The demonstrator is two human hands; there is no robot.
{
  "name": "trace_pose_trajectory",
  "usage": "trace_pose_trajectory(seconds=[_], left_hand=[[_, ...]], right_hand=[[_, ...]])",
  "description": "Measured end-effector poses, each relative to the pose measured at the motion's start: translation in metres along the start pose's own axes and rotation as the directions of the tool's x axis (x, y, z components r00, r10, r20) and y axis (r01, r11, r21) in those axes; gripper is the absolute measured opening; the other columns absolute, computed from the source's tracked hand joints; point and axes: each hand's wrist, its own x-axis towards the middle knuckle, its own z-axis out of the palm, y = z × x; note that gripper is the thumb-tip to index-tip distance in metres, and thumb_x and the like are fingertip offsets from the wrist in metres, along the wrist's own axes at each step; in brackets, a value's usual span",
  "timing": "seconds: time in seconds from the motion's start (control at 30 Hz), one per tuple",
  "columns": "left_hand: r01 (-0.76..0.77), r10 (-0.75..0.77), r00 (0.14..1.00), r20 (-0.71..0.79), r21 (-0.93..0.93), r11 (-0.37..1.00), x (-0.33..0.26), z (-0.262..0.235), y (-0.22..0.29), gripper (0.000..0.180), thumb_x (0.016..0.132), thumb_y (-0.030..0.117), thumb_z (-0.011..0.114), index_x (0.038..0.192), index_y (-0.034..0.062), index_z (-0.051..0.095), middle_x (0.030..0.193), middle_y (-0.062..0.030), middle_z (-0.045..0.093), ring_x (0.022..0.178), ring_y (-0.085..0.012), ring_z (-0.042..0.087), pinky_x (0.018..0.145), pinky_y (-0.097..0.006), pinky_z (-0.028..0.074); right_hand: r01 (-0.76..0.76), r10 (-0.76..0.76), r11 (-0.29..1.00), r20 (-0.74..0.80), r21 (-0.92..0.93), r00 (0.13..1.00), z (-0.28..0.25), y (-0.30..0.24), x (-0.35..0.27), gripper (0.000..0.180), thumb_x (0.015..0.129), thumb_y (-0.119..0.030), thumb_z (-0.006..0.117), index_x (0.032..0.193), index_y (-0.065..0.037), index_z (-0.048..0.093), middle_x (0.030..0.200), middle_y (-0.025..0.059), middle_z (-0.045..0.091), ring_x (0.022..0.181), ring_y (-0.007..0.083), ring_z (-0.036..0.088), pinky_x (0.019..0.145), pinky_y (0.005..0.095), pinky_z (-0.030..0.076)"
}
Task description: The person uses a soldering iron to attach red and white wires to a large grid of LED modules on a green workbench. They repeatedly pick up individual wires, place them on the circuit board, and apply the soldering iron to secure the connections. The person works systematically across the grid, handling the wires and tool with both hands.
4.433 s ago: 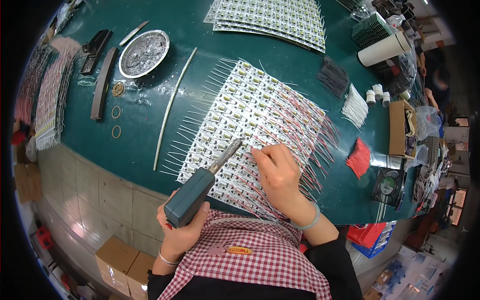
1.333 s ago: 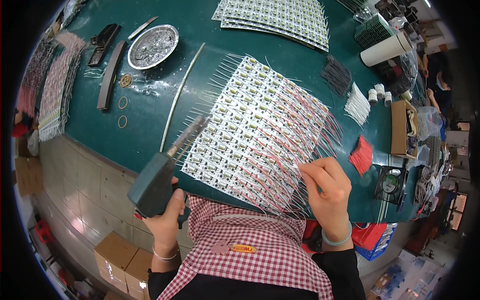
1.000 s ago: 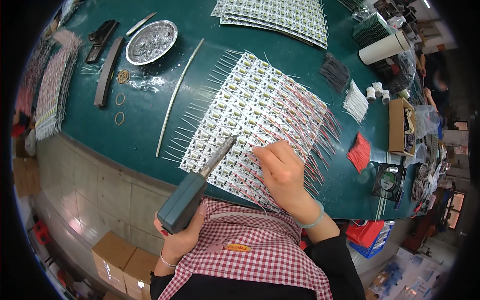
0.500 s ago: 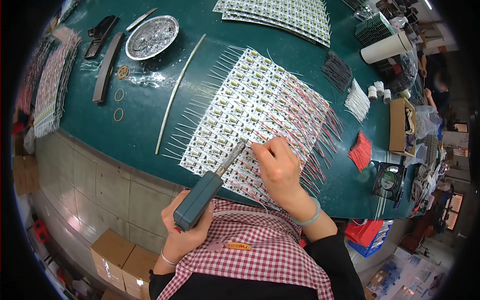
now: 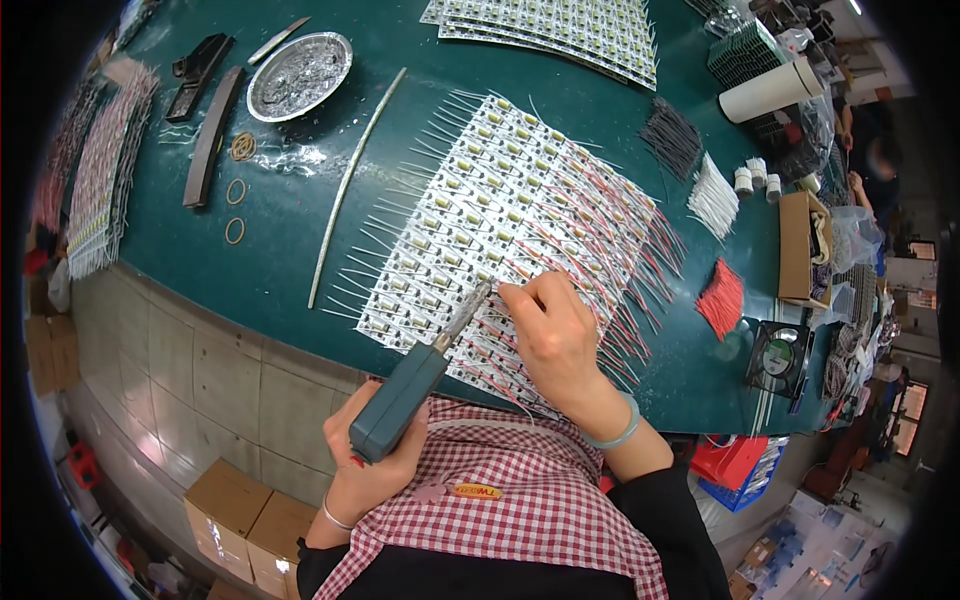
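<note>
My left hand point(image 5: 375, 440) is wrapped round the dark green handle of a soldering iron point(image 5: 400, 400). Its metal tip points up and right, down onto a panel of small white circuit boards point(image 5: 430, 250). Close beside that tip, my right hand point(image 5: 555, 335) is closed in a pinch over the panel, its thumb and forefinger on a thin wire that is mostly hidden by the fingers. Red wires point(image 5: 635, 235) stick out from the panel's right part, and pale wires point(image 5: 385, 225) fringe its left edge.
At the back left stand a metal bowl point(image 5: 300, 78) and a knife point(image 5: 279, 40); rubber bands point(image 5: 243, 147) lie nearer. More board panels point(image 5: 550, 35) are stacked at the back. Bundles of black point(image 5: 671, 137), white point(image 5: 713, 198) and red wires point(image 5: 720, 299) lie right, near a small fan point(image 5: 778, 360).
Almost nothing differs: the whole view has shifted very slightly. Both hands and the soldering iron's tip stay at the same spot on the panel.
</note>
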Motion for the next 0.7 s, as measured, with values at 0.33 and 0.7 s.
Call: trace_pose_trajectory(seconds=[0.33, 0.7], left_hand=[[0.113, -0.114, 0.993, -0.019, -0.053, 0.992, -0.008, -0.006, 0.004, 0.023, 0.077, -0.003, 0.076, 0.099, -0.0086, 0.071, 0.092, -0.0157, 0.072, 0.074, -0.0193, 0.071, 0.065, -0.029, 0.055], [0.152, -0.161, 0.983, -0.094, -0.094, 0.984, -0.011, -0.012, 0.006, 0.022, 0.080, -0.001, 0.076, 0.101, -0.0061, 0.071, 0.088, -0.0117, 0.070, 0.072, -0.0163, 0.067, 0.065, -0.028, 0.053]], right_hand=[[0.000, 0.000, 1.000, -0.027, 0.001, 1.000, 0.000, -0.001, 0.000, 0.024, 0.075, 0.003, 0.065, 0.099, 0.000, 0.067, 0.085, 0.0090, 0.055, 0.079, 0.0258, 0.058, 0.059, 0.0360, 0.049], [-0.056, 0.054, 0.998, -0.077, -0.022, 0.996, -0.040, -0.002, -0.017, 0.022, 0.074, 0.004, 0.069, 0.095, 0.000, 0.069, 0.077, 0.0074, 0.054, 0.068, 0.0243, 0.056, 0.057, 0.0361, 0.047]])
